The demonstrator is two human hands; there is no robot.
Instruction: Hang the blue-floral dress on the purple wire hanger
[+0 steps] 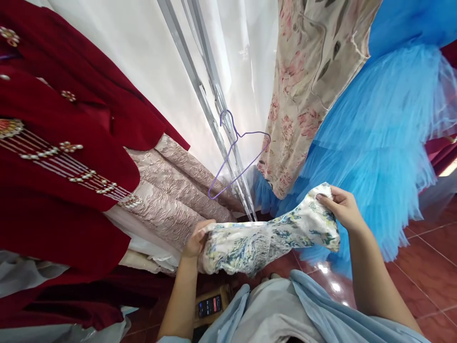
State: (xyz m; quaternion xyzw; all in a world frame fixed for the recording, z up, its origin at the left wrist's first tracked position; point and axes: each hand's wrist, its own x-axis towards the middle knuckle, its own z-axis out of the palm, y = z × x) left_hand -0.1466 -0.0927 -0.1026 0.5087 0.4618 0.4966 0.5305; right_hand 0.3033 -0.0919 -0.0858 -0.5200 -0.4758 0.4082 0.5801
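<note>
Below the purple hanger, nearest of all, is the person's grey top under a light blue overshirt. Below the hanger and a little to its left, a phone with a lit screen lies on a brown surface; its text is too small to read.

The garment, white with a blue, green and yellow print, is stretched between both hands just below the hanger and apart from it. The left hand, below and left of the hanger, is closed on one end of the cloth. The right hand, below and right of the hanger, pinches the other end, thumb on top; this end sits higher. The middle of the cloth is gathered and creased.

Behind the hanger run grey metal poles; whether its hook rests on them I cannot tell. To the hanger's left hang a pink brocade dress and, farther left, red gowns with beads. Just right of the hanger hangs a beige floral dress, and beyond that a blue tulle gown. Red floor tiles show below and right of the hanger. A white curtain spreads behind it.
</note>
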